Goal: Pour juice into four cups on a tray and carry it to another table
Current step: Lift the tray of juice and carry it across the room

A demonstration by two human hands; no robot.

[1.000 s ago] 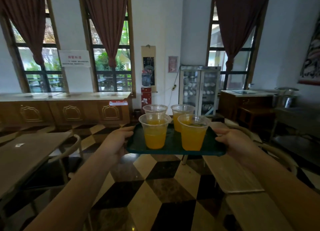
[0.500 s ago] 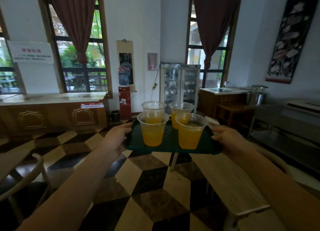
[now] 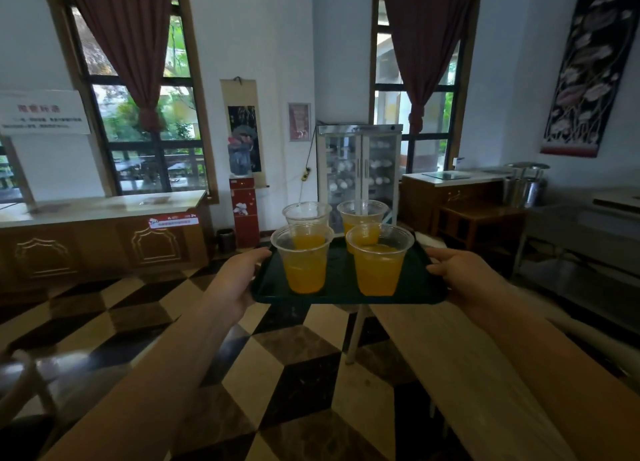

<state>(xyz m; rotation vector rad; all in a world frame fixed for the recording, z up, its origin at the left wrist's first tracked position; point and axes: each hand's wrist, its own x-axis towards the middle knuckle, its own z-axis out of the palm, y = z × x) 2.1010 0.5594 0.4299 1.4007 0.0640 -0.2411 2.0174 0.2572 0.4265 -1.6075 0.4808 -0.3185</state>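
Note:
I hold a dark green tray [image 3: 341, 287] level in the air in front of me. My left hand [image 3: 235, 280] grips its left edge and my right hand [image 3: 464, 280] grips its right edge. Several clear plastic cups with orange juice stand upright on it: a near left cup [image 3: 304, 263], a near right cup [image 3: 379, 265], a far left cup [image 3: 306, 215] and a far right cup [image 3: 362, 215]. The tray hangs above the far end of a light wooden table [image 3: 460, 363] at my lower right.
Checkered floor [image 3: 298, 374] lies below. A wooden counter [image 3: 104, 239] runs along the left wall, a red water dispenser [image 3: 244, 211] and a glass cabinet [image 3: 360, 173] stand ahead. A chair back [image 3: 20, 384] is at lower left. Metal counters and a steel pot [image 3: 526, 187] stand right.
The view has swung to the right: counter and windows slid left, the right wall hanging came into view. The tray stays held in both hands, now over the end of the light wooden table.

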